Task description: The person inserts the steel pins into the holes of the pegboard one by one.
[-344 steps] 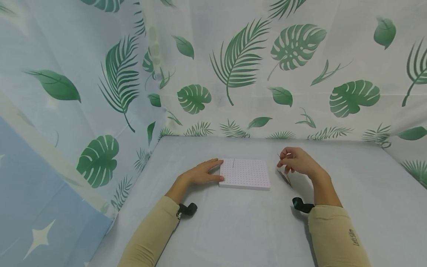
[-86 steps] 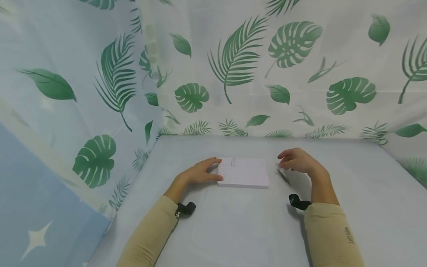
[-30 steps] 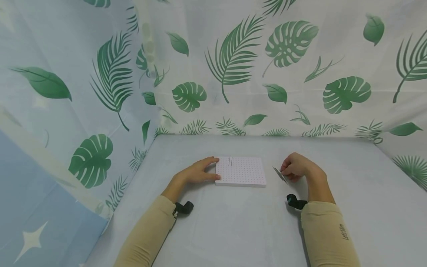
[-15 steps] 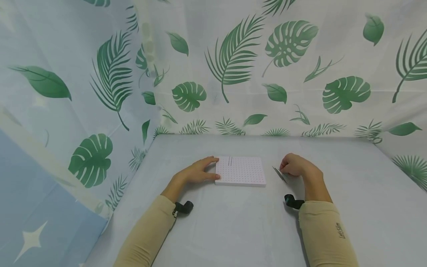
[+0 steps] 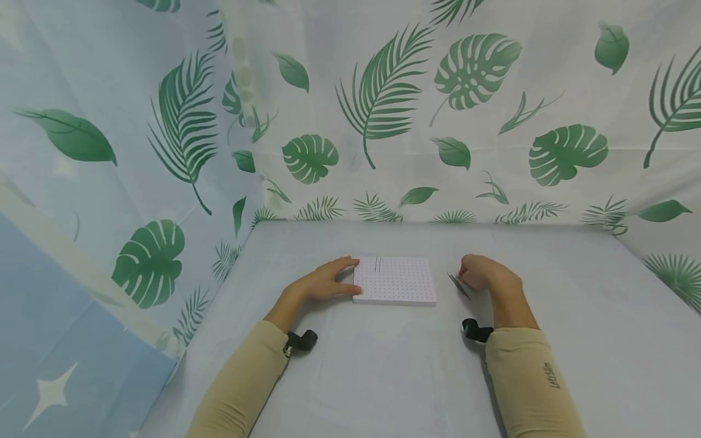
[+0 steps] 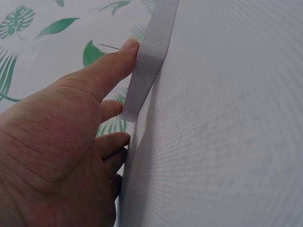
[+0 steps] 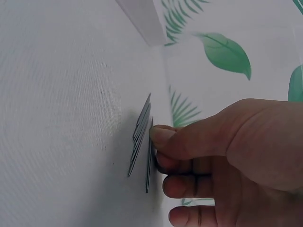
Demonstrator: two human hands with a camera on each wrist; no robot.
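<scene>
1. At a white-covered table (image 5: 383,365), the left hand (image 5: 324,281) holds its thumb and index finger spread wide, tips touching the left side of a white pegboard (image 5: 405,283), 1 near each corner, with nothing gripped
2. The right hand (image 5: 479,272) brings thumb and index finger together, pinching 1 thin grey pin (image 7: 149,161) near its upper end in the right wrist view, the other fingers loosely curled
3. Both forearms, in tan sleeves (image 5: 533,383), reach in from the near side; the left hand points toward the board, while the right bends inward at the wrist, low over the table
4. The pegboard lies flat between the hands, dotted with rows of small holes; 2 dark pins (image 5: 378,264) sit side by side in its far left part, apparently upright
5. Just beside the pinched pin, a bundle of grey pins (image 7: 139,142) lies overlapping on the table, right of the pegboard and apart from it, the exact count too fine to tell
</scene>
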